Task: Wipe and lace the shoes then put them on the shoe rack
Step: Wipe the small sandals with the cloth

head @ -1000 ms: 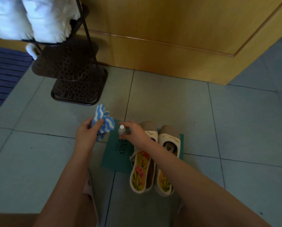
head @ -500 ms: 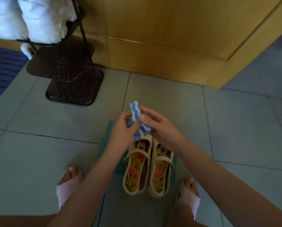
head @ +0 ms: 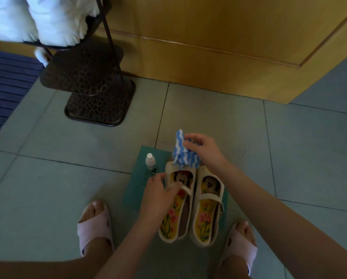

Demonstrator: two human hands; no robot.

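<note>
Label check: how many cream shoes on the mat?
2, side by side on the mat: one shoe with the left hand on its strap, the other beside it. The right hand holds the cloth by their toes. None looks hidden.

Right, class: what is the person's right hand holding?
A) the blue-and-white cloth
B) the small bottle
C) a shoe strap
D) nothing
A: the right hand grips the blue-and-white cloth above the toes of the shoes; the small bottle stands untouched on the green mat.
</note>
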